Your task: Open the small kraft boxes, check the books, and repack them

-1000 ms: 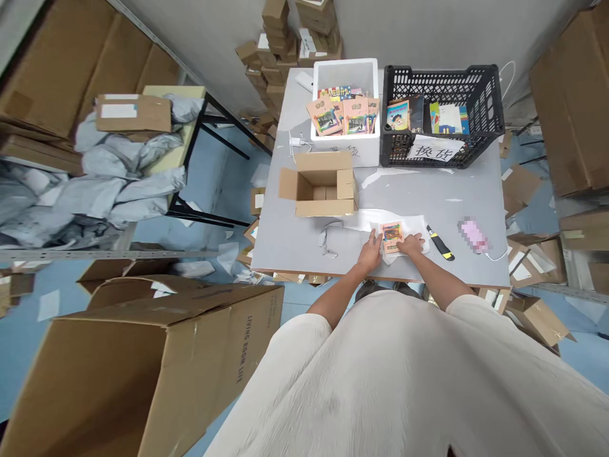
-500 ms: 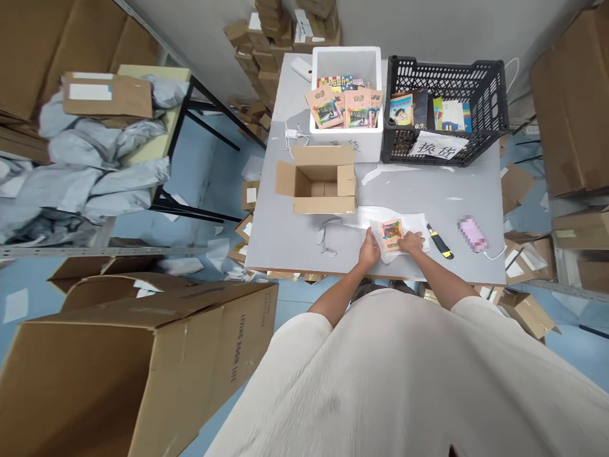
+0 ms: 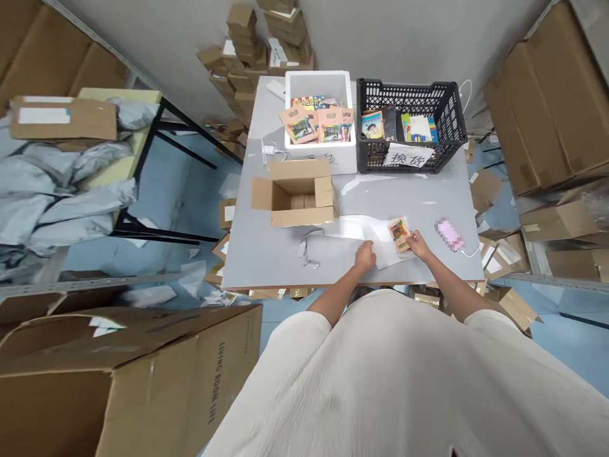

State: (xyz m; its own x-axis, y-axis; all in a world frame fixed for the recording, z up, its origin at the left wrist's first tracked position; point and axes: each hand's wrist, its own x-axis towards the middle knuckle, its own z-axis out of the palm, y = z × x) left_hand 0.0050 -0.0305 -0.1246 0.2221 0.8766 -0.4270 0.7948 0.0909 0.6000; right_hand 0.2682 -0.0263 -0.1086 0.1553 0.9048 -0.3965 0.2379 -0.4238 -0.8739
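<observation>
My right hand [image 3: 417,244] grips the lower right edge of a small pink-bordered booklet [image 3: 398,232], its colourful picture facing up. The booklet is tilted above a thin white wrapper [image 3: 383,252] on the table. At the wrapper's left edge is my left hand [image 3: 365,255], fingers curled and closed against it. The yellow-and-black utility knife does not show now. An open cardboard box [image 3: 302,218] stands on the table, up and left of my hands.
At the back, a white foam box [image 3: 320,151] holds similar booklets, beside a black crate [image 3: 364,155] with books. A pink blurred object [image 3: 450,233] with a cable lies right. Grey parcels [image 3: 76,203] fill the left rack; a large carton [image 3: 181,381] stands lower left.
The booklet has been lifted and tilted off the wrapper, moving right with my right hand. My left hand stays by the wrapper's edge. The whole view has shifted, and the knife has gone from sight.
</observation>
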